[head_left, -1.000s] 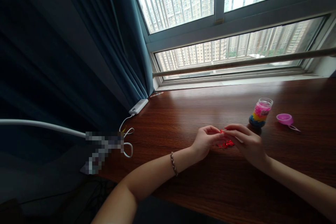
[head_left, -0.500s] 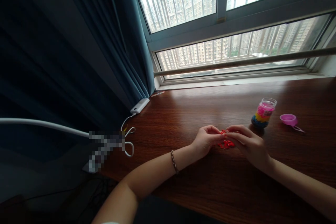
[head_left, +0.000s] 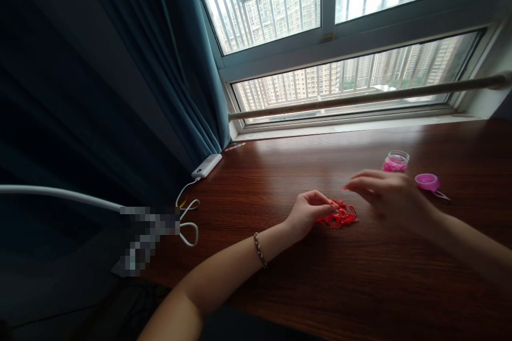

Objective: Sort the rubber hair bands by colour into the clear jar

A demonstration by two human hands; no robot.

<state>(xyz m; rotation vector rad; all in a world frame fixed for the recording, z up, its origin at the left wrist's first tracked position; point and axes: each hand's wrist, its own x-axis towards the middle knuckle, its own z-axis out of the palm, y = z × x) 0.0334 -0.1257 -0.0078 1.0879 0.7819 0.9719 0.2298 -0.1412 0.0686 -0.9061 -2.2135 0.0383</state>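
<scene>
My left hand [head_left: 304, 216] pinches with thumb and forefinger at the left edge of a heap of small red link-like pieces [head_left: 342, 217] on the table. A bit of red shows at its fingertips. Lifted to the right of the heap, my right hand [head_left: 394, 194] is slightly blurred, its fingers pressed together with a tiny red piece [head_left: 345, 187] at the tips. Behind it stands an uncapped clear jar [head_left: 396, 161] with pink pieces showing; the hand hides its lower part. A pink lid [head_left: 427, 181] with a loop lies right of the jar.
The dark wooden table [head_left: 280, 165] runs back to a barred window with a rail [head_left: 340, 102]. At the left are a white power bank [head_left: 207, 166] with a white cable [head_left: 189, 229], a blue curtain [head_left: 188, 64] and a pixelated patch.
My hands, together over the red pieces before, have come apart. My right hand has risen rightward in front of the jar; my left stays by the heap, which now shows more fully.
</scene>
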